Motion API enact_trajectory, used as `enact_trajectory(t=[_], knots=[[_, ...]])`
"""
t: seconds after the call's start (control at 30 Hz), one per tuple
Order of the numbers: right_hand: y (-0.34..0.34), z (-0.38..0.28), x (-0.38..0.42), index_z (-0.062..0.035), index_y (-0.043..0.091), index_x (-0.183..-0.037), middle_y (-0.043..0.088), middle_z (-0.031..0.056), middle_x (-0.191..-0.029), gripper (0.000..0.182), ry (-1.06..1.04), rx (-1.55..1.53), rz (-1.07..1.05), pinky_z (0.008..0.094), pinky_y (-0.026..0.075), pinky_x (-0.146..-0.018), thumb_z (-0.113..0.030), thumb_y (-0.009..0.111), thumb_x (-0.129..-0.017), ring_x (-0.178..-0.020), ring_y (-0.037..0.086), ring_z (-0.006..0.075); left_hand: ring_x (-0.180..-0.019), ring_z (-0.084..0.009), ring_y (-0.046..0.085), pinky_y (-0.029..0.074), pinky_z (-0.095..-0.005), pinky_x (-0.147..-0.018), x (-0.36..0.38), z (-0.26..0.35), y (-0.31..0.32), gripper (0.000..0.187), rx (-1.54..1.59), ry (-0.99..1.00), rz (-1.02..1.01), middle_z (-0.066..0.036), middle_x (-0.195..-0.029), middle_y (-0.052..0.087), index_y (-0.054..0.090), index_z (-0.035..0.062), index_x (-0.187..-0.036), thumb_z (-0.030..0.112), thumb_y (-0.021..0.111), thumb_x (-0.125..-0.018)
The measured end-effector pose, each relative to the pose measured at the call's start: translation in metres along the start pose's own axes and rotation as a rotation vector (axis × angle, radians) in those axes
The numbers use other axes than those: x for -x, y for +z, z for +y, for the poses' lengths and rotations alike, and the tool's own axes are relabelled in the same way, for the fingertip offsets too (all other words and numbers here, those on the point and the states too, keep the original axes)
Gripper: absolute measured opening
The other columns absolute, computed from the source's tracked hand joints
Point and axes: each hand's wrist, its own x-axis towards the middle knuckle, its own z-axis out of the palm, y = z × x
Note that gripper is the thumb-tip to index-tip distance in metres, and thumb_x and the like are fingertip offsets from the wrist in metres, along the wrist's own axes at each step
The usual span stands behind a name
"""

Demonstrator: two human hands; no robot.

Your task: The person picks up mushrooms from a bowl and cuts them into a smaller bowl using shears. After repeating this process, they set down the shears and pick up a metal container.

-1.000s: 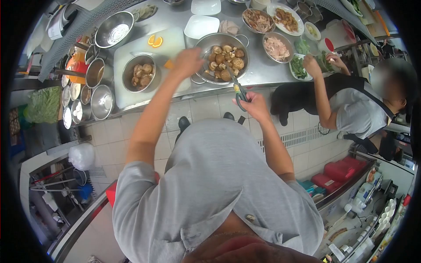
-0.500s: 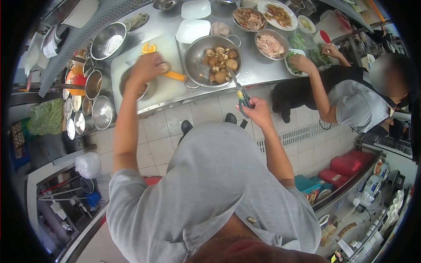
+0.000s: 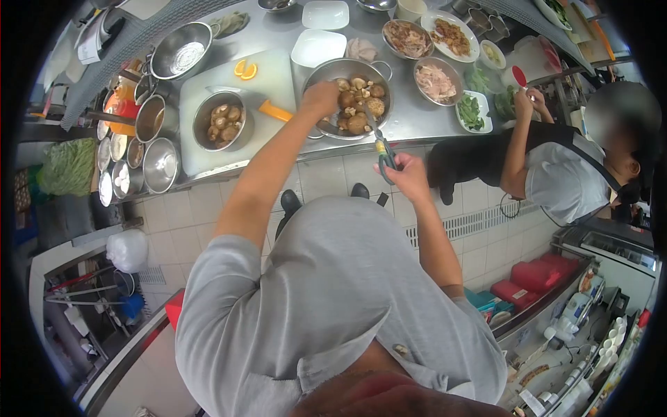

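My left hand (image 3: 321, 101) reaches over the left side of a steel two-handled pan (image 3: 322, 75), its fingertips right at the brown mushrooms (image 3: 356, 124) and partly hidden from above. Gripped in my right hand (image 3: 408, 175) is a pair of dark-handled scissors (image 3: 384, 154), whose blades point into the pan among the mushrooms. To the left, a steel pot (image 3: 244, 141) holding more mushrooms (image 3: 226, 123) rests on a white cutting board (image 3: 276, 76). A knife with an orange handle (image 3: 275, 111) lies between pot and pan.
Orange slices (image 3: 245, 69) lie on the board's far part. Two white dishes (image 3: 318, 47) stand behind the pan, bowls of shredded meat (image 3: 436, 82) to the right. At far right a co-worker (image 3: 563, 163) handles something beside a plate of greens (image 3: 472, 113). Steel bowls (image 3: 161, 172) crowd the left end.
My left hand has moved right, from above the pot to the pan, uncovering the pot's mushrooms. My right hand keeps the scissors in the pan. The co-worker's hand has left the plate of greens.
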Motion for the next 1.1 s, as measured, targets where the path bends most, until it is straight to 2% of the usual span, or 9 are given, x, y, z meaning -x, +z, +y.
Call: enact_trajectory(t=[0.13,0.23,0.27,0.37,0.5,0.57,0.7,0.87,1.1], knots=[[-0.006,-0.004,0.011,-0.0044,0.059,-0.066,0.054,-0.0006,-0.059,0.047,0.036,0.044,0.013,0.0301,0.040,-0.051,-0.037,0.092,-0.073,-0.056,0.047,0.0087,-0.107,-0.0369,0.070,0.058,-0.0462,-0.089,-0.005,0.013,-0.008,0.027,-0.003,-0.067,-0.067,-0.020,-0.115,0.071,0.070,0.0030,-0.110,0.010,0.066,-0.085],[-0.007,0.003,0.015,-0.0050,0.057,-0.065,0.054,-0.0003,-0.058,0.048,0.053,0.049,0.021,0.0305,0.040,-0.051,-0.037,0.092,-0.073,-0.055,0.046,0.0092,-0.098,-0.0397,0.070,0.056,-0.0490,-0.089,-0.018,-0.008,0.004,0.024,0.020,-0.038,-0.130,-0.022,-0.109,0.071,0.071,0.0059,-0.104,0.016,0.069,-0.082],[-0.008,0.003,0.015,-0.0051,0.057,-0.065,0.054,-0.0001,-0.058,0.048,0.056,0.048,0.017,0.0306,0.040,-0.051,-0.037,0.092,-0.072,-0.055,0.046,0.0094,-0.095,-0.0399,0.070,0.056,-0.0476,-0.088,-0.016,-0.011,0.004,0.023,0.065,-0.038,-0.141,-0.023,-0.111,0.070,0.073,0.0046,-0.101,0.015,0.070,-0.081],[-0.008,-0.001,0.014,-0.0049,0.056,-0.064,0.053,0.0002,-0.057,0.049,0.050,0.041,0.001,0.0309,0.040,-0.050,-0.038,0.092,-0.071,-0.054,0.046,0.0102,-0.094,-0.0340,0.072,0.059,-0.0419,-0.084,0.005,0.001,-0.016,0.022,0.138,-0.019,-0.035,-0.018,-0.112,0.070,0.071,0.0045,-0.102,0.006,0.071,-0.080],[-0.006,-0.001,0.009,-0.0042,0.057,-0.065,0.053,0.0004,-0.057,0.049,-0.031,0.081,0.009,0.0308,0.040,-0.050,-0.037,0.092,-0.070,-0.053,0.046,0.0106,-0.097,-0.0220,0.071,0.060,-0.0326,-0.082,0.031,-0.004,-0.035,0.032,0.737,-0.077,-0.130,-0.011,-0.114,0.068,0.066,0.0030,-0.107,-0.007,0.071,-0.077],[-0.005,-0.007,0.007,-0.0064,0.053,-0.066,0.052,-0.0013,-0.058,0.047,-0.096,0.087,0.000,0.0291,0.037,-0.049,-0.033,0.092,-0.072,-0.053,0.044,0.0082,-0.101,-0.0176,0.068,0.060,-0.0294,-0.084,0.042,-0.010,-0.034,0.038,0.992,-0.064,-0.173,-0.008,-0.116,0.067,0.063,0.0027,-0.111,-0.012,0.071,-0.077],[-0.005,-0.025,0.011,-0.0074,0.052,-0.067,0.050,-0.0027,-0.059,0.047,-0.164,0.049,-0.051,0.0288,0.035,-0.048,-0.030,0.093,-0.071,-0.054,0.043,0.0075,-0.106,-0.0177,0.066,0.058,-0.0309,-0.091,0.066,-0.012,-0.043,0.039,1.379,0.057,-0.240,-0.010,-0.119,0.066,0.060,0.0011,-0.115,-0.013,0.069,-0.079],[-0.001,-0.022,0.008,-0.0033,0.059,-0.067,0.056,0.0030,-0.060,0.049,-0.198,0.133,-0.084,0.0324,0.042,-0.052,-0.036,0.095,-0.065,-0.054,0.049,0.0133,-0.114,-0.0195,0.064,0.056,-0.0338,-0.099,0.080,-0.010,-0.053,0.045,1.542,0.093,-0.218,-0.012,-0.122,0.065,0.057,0.0016,-0.121,-0.014,0.068,-0.080],[-0.006,-0.031,0.011,-0.0024,0.059,-0.067,0.059,0.0093,-0.063,0.055,-0.263,0.352,-0.087,0.0388,0.045,-0.056,-0.047,0.092,-0.062,-0.055,0.056,0.0254,-0.113,-0.0197,0.064,0.057,-0.0341,-0.095,0.079,-0.018,-0.046,0.044,1.516,0.089,-0.239,-0.013,-0.124,0.065,0.055,0.0009,-0.127,-0.009,0.068,-0.085]])
